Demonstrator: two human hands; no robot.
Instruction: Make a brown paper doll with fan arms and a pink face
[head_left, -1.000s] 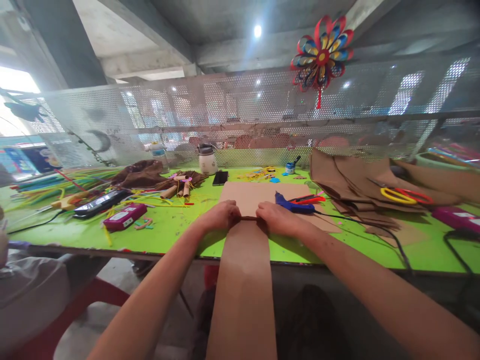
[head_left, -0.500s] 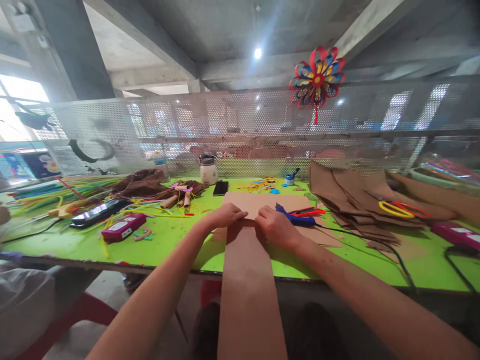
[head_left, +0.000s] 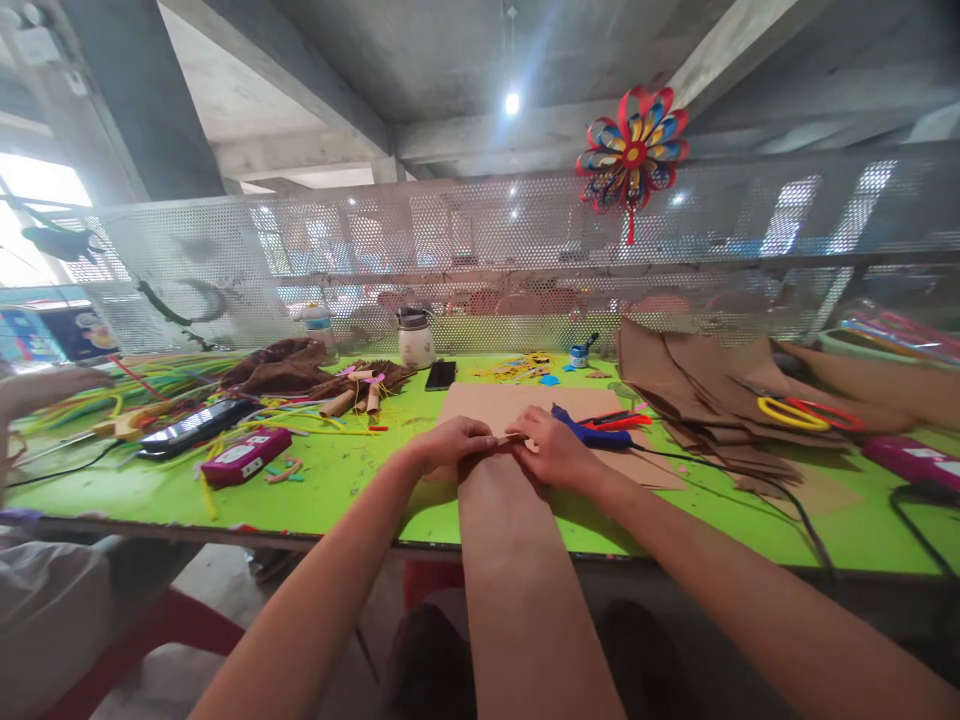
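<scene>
A long brown paper strip hangs over the table's front edge toward me, its far end curled into a narrow roll or fold. My left hand pinches the left side of that end. On the right side, my right hand grips it with bent fingers. Beneath and beyond the hands lies a flat brown sheet on the green table. A blue glue gun rests just right of my right hand, near red-handled scissors.
Brown paper sheets with yellow-handled scissors are piled at the right. To the left lie a purple box, a black device and small paper rolls. A white jar stands behind. Another person's hand is at far left.
The strip's near end has swung to the right, and its held end is slightly tilted. My right hand's fingers have shifted over the fold. The other person's hand has come further into view.
</scene>
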